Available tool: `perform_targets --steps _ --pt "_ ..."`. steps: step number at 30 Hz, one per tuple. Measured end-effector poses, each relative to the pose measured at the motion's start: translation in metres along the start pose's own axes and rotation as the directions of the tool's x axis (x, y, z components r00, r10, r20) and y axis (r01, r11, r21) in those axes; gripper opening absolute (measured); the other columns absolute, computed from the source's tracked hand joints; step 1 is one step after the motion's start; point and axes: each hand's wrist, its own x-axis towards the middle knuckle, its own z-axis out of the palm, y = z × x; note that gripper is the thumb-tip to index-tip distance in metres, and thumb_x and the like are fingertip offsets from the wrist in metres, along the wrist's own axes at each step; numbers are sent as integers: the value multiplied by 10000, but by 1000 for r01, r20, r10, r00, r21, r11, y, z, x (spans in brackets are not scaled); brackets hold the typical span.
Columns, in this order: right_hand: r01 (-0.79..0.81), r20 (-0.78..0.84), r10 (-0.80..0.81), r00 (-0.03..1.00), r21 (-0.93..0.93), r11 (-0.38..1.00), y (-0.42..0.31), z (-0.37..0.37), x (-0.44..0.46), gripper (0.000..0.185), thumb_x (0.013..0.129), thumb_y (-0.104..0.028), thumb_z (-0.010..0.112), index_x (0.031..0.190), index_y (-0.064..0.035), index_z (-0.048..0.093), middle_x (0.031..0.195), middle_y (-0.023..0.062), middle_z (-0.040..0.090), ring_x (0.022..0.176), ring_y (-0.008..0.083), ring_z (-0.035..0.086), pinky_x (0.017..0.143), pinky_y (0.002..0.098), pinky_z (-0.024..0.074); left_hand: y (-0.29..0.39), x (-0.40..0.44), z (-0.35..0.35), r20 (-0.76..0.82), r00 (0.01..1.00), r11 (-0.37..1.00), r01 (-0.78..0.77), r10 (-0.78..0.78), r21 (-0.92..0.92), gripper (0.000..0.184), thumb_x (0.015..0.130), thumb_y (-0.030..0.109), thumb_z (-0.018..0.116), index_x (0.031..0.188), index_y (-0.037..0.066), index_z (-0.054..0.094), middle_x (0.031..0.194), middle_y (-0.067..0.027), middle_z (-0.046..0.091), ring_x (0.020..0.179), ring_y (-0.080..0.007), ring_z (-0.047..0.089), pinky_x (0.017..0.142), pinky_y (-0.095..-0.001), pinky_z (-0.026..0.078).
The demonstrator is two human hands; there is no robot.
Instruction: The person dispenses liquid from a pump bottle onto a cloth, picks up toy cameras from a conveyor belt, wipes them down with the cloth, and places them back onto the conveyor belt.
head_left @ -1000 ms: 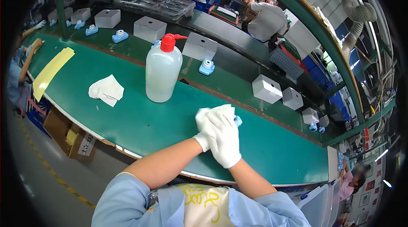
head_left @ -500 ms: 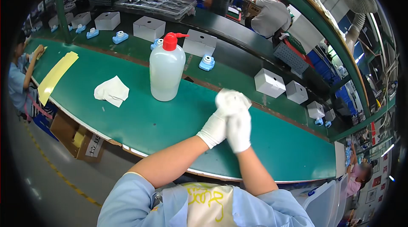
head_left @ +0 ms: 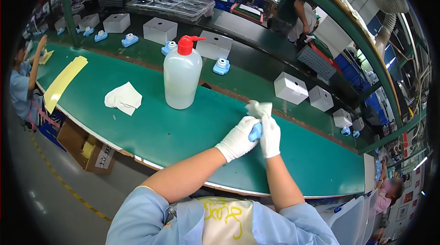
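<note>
Both hands wear white gloves, close together above the green table. My left hand (head_left: 238,140) is closed round a light blue object (head_left: 255,132), mostly hidden by the fingers. My right hand (head_left: 271,138) pinches a white cloth (head_left: 260,109) that sticks up beyond its fingertips, against the blue object. To the left stands a clear bottle (head_left: 182,80) of liquid with a red nozzle cap. A second white cloth (head_left: 123,99) lies crumpled on the table.
A yellow strip (head_left: 65,82) lies at the left. Behind the table, white boxes (head_left: 160,30) and blue camera-shaped items (head_left: 221,66) stand in a row. Co-workers sit at the far left (head_left: 22,84) and far right (head_left: 384,197); another person (head_left: 293,13) stands behind.
My hands have moved right from their first place and drawn slightly apart, and the blue object now shows between them. The person behind has shifted; the far-left co-worker has raised an arm.
</note>
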Motion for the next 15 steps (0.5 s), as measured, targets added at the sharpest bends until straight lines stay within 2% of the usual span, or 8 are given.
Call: perform_targets --steps 2,3,5,7,9,10,13,15 --pt "526 27 -569 822 -419 740 -3 14 -9 385 973 -220 396 1255 -3 542 1217 237 568 1202 417 485 1048 443 348 -13 -1 -2 17 1000 1000 -24 24 -1 403 800 90 635 1182 59 509 1155 -173 511 1062 -336 519 956 -391 426" --pt "561 36 -615 788 -454 692 -7 26 -23 395 959 -213 405 1265 0 536 1237 236 556 1218 432 465 1060 452 336 -2 9 -9 96 978 916 -205 183 344 370 839 129 588 1193 62 503 1155 -166 515 1050 -324 520 955 -388 424" --pt "715 308 -673 672 -505 483 -27 27 -35 423 926 -204 429 1282 4 525 1292 230 524 1256 440 424 1086 463 310 -23 4 0 14 988 973 -155 155 170 339 890 192 518 1205 68 495 1161 -162 521 1074 -313 516 969 -381 417" --pt "675 183 -701 689 -513 530 -1 23 -14 412 929 -205 422 1273 -6 531 1264 228 543 1238 439 442 1079 459 318 -38 3 13 -51 999 956 1 -16 -294 344 899 207 519 1213 69 490 1169 -162 521 1101 -310 512 979 -378 412" --pt "602 68 -611 789 -287 745 5 15 7 412 944 -214 392 1286 -32 529 1222 222 576 1222 448 465 1076 449 325 -18 2 5 -54 991 952 100 -120 -290 445 794 130 650 1206 59 497 1174 -168 522 1105 -325 521 971 -382 422" --pt "276 86 -277 957 34 961 -2 7 3 405 958 -226 364 1279 -49 537 1189 222 594 1219 464 465 1085 439 318 -5 -1 -4 -72 996 994 63 -57 87 547 706 70 745 1197 51 505 1174 -172 525 1096 -337 532 960 -387 433" --pt "548 50 -655 754 -597 585 -2 31 -18 380 925 -223 434 1214 -5 550 1241 263 538 1232 471 431 1083 467 302 -9 12 -11 -25 982 955 -177 188 237 406 806 151 658 1184 73 534 1208 -156 530 1097 -313 529 962 -372 432" --pt "706 274 -700 660 -545 452 -13 38 -40 491 860 -154 506 1323 10 494 1343 264 472 1311 458 365 1123 493 239 -38 8 1 -48 990 978 -137 131 -160 370 859 207 595 1202 80 536 1232 -135 531 1121 -272 514 950 -346 432"
